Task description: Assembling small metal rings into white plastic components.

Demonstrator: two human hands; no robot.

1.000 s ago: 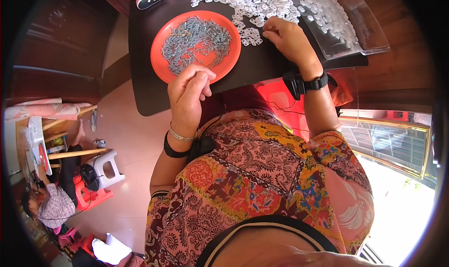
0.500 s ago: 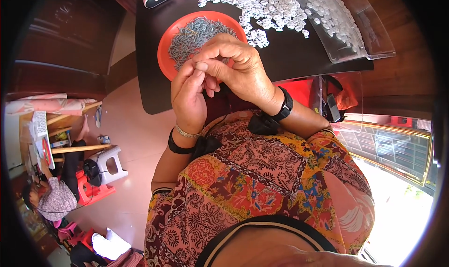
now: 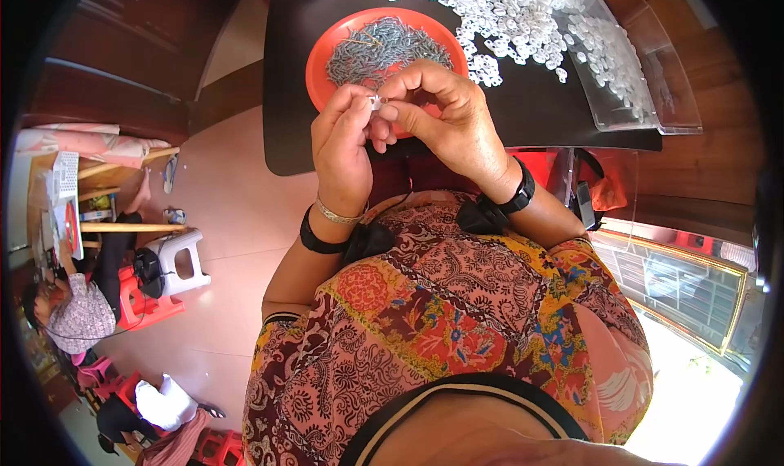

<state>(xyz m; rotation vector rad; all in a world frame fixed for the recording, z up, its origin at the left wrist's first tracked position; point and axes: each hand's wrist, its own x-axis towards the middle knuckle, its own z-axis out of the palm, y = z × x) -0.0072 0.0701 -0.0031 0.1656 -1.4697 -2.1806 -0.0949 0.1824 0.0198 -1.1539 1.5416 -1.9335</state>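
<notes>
The person's left hand (image 3: 341, 143) is pinching a small white plastic piece (image 3: 376, 102) between thumb and forefinger. The right hand (image 3: 453, 123) is meeting it from the other side, thumb and forefinger bent toward the same piece; whether those fingertips are gripping it, or something thin beside it, cannot be told. The piece is sitting between the two hands, above the near part of a round, shallow red-orange plate (image 3: 318, 66).

On that plate a heap of short, slim grey metal pins (image 3: 384, 49) is lying, and the plate itself is resting on a dark, matt tabletop (image 3: 286, 123) with rounded corners. To the right of the plate, many small white plastic pieces with holes (image 3: 510, 21) are spreading across the table. Farther right, a clear, open plastic tray (image 3: 674, 115) is holding more such pieces (image 3: 608, 57).

The person is wearing a multicoloured patterned top (image 3: 433, 303), and a black wristband (image 3: 521, 188) is circling the right wrist. Away to the left, another person (image 3: 82, 311) is sitting near a pale grey plastic stool (image 3: 184, 266).
</notes>
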